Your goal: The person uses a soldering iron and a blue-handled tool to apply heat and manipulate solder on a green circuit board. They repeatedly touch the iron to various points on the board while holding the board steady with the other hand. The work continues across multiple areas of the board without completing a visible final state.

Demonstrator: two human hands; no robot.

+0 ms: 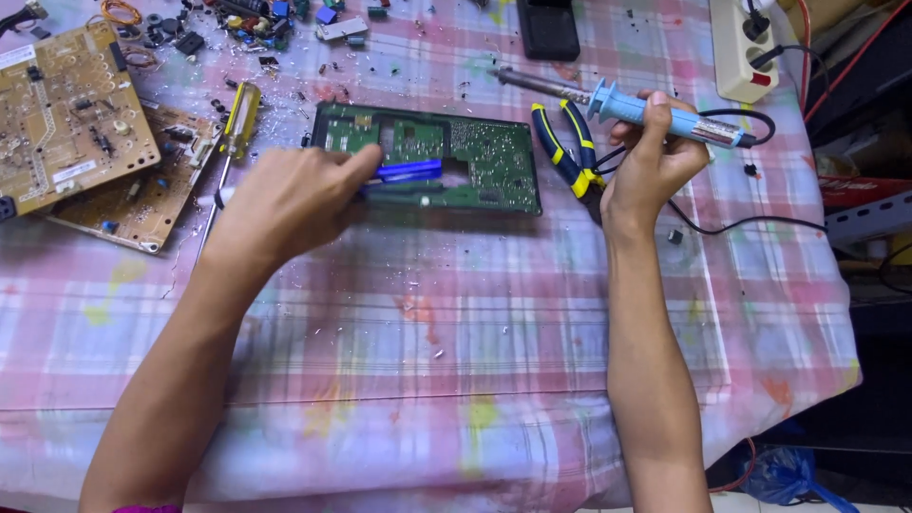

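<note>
Left hand (pixel 290 199) gripped a blurred blue tool (pixel 410 170), perhaps a desoldering pump, over the green circuit board (pixel 484 157) at centre; right hand (pixel 651 157) clasped a soldering iron (pixel 627 109).

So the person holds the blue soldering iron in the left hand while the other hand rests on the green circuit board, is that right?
Not quite: the head view shows the blue soldering iron in the right hand; it is the left hand that rests on the green circuit board.

Your two forearms are bare from the fingers back past the wrists, with no gloves, rings, watch or bands. Far up from your left hand's (pixel 290 199) fingers, a narrow magenta sleeve edge (pixel 147 508) shows at the elbow.
</note>
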